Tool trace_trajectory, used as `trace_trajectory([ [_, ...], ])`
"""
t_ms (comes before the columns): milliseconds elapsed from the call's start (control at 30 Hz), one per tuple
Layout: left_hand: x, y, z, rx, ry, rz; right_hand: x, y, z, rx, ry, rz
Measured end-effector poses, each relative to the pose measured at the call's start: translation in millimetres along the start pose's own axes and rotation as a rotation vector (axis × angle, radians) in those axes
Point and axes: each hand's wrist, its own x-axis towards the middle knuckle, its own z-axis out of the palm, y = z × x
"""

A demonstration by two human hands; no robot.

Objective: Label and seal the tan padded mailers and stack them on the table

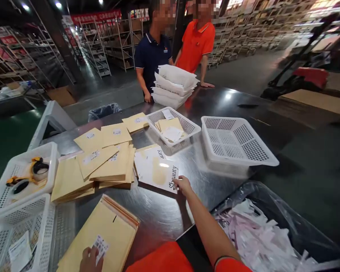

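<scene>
My right hand [183, 185] pinches the near right corner of a thin white box [160, 174] printed "beauty", which could also be a book. The box lies tilted over similar white items beside a pile of padded envelopes [110, 172]. At the bottom, my left hand [91, 260] rests on a thick stack of yellow kraft envelopes [102, 223]. Its curled fingers pinch the edge of a printed white label [101, 245] on the top envelope. How firmly the label sticks there cannot be seen.
White baskets hold tape dispensers [39, 168], papers [20, 251] and envelopes [172, 126]. Another white basket [239, 141] stands right, and stacked baskets [174, 85] at the far edge. Two people stand behind the metal table [147, 211]. A black-lined bin of scraps [255, 226] is lower right.
</scene>
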Motion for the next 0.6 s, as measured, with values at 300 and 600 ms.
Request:
trace_trajectory([
  [300,-20.0,155.4,-32.5,-1.106,-0.193,-0.124,-94.0,21.4,-61.0,0.552,0.008,-0.182],
  [600,-15.7,202.4,-57.5,-1.868,-0.509,-0.316,-152.3,9.3,-9.2,0.448,-0.175,-0.544],
])
